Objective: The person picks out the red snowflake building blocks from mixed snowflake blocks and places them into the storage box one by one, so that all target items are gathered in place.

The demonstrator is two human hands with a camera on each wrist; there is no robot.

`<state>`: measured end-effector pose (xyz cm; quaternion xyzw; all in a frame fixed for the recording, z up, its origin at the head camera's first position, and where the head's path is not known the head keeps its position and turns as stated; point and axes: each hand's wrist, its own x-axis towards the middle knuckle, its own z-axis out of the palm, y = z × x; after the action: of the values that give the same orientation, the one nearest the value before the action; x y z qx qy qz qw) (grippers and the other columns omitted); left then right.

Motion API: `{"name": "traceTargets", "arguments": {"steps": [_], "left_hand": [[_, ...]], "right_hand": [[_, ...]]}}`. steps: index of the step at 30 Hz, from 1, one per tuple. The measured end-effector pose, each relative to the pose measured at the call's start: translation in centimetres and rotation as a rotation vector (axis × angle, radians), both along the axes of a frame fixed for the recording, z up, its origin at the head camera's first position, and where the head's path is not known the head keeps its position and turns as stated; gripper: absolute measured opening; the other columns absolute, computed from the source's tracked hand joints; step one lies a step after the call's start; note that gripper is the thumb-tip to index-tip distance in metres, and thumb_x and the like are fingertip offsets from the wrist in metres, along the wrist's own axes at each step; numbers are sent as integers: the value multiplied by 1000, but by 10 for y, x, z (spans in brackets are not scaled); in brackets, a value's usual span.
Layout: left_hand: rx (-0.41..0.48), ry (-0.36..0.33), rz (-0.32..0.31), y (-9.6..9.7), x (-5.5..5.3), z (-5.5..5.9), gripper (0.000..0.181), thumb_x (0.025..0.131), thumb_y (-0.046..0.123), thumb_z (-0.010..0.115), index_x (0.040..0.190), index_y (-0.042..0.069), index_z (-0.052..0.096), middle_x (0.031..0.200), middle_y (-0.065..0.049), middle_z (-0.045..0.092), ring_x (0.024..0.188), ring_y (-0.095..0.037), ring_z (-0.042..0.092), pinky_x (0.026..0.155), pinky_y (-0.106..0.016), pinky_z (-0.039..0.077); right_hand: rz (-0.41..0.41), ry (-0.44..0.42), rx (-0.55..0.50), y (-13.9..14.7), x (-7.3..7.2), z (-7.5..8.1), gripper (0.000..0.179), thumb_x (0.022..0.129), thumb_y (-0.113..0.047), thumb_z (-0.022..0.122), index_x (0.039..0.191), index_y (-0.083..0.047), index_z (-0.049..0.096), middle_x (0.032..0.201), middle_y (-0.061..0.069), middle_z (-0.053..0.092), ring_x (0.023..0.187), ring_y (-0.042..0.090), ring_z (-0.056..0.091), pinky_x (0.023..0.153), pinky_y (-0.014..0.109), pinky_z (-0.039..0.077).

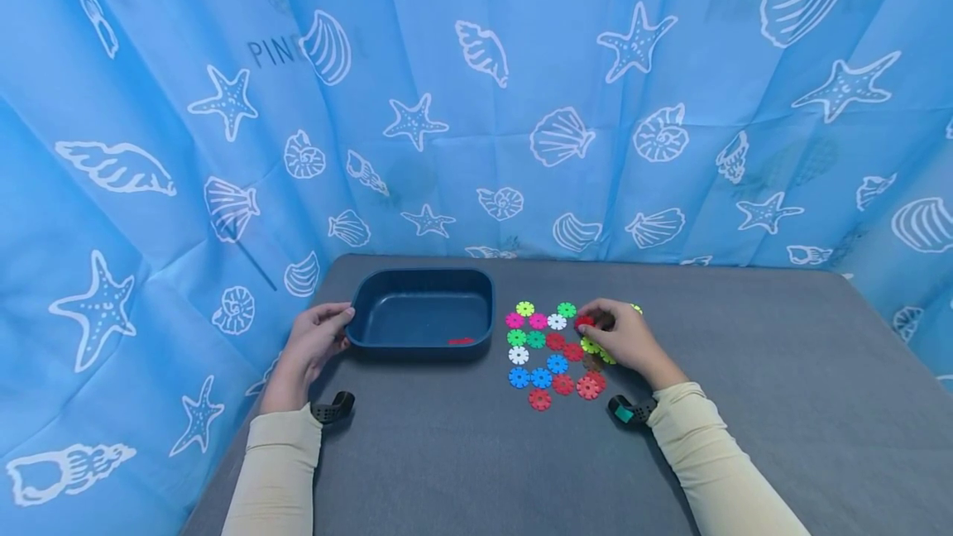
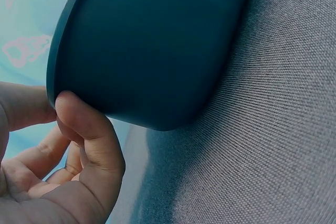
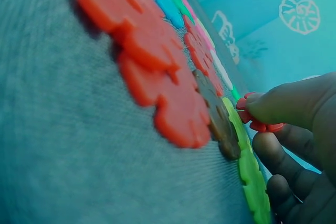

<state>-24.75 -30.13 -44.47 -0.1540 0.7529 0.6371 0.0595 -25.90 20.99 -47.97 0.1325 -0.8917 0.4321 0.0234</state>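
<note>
My left hand (image 1: 318,342) pinches the left rim of a dark blue bin (image 1: 424,346) between thumb and fingers; the left wrist view shows the bin's outer wall (image 2: 152,51) close up. Inside the bin, near its front right, lies a small red piece (image 1: 461,342). In my right hand (image 1: 621,337) a red notched disc (image 1: 584,322) is held between thumb and fingers, over the right side of a spread of discs. In the right wrist view, green-yellow discs (image 3: 247,166) and a brown disc (image 3: 218,116) lie just beneath these fingers.
Several flat notched discs lie right of the bin: blue ones (image 1: 519,377), white ones (image 1: 518,355), pink ones (image 1: 514,320), green ones (image 1: 517,338) and red ones (image 1: 539,399). A grey cloth (image 1: 447,461) covers the table. Behind hangs a blue curtain (image 1: 462,164) with sea shapes.
</note>
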Motion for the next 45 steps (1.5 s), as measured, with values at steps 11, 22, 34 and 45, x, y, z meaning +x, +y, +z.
{"name": "traceTargets", "arguments": {"steps": [11, 22, 34, 45], "left_hand": [[-25, 8, 2, -1, 2, -2, 49, 109, 32, 63, 149, 5, 55, 117, -3, 58, 93, -12, 61, 77, -24, 56], [-10, 7, 3, -2, 3, -2, 51, 108, 34, 64, 149, 4, 56, 117, -2, 60, 93, -12, 61, 76, -24, 57], [-9, 12, 6, -2, 1, -2, 51, 108, 34, 65, 149, 5, 56, 117, -1, 59, 92, -12, 60, 76, -24, 56], [-2, 1, 1, -1, 0, 0, 49, 108, 32, 63, 148, 4, 57, 117, -2, 59, 94, -13, 60, 77, -24, 56]], "right_hand": [[-3, 22, -21, -1, 0, 4, 19, 99, -7, 74, 117, -1, 74, 107, 14, 75, 88, 21, 65, 71, 27, 54], [4, 30, -51, -4, 0, 10, 21, 99, -8, 74, 119, -1, 73, 106, 14, 75, 88, 23, 66, 70, 28, 56], [16, 28, -119, -7, -2, 14, 25, 100, -10, 74, 122, 1, 73, 108, 17, 75, 88, 24, 69, 71, 27, 58], [14, 45, -157, -15, -1, 20, 24, 100, -14, 75, 121, -3, 74, 111, 17, 75, 90, 21, 68, 74, 26, 57]]}}
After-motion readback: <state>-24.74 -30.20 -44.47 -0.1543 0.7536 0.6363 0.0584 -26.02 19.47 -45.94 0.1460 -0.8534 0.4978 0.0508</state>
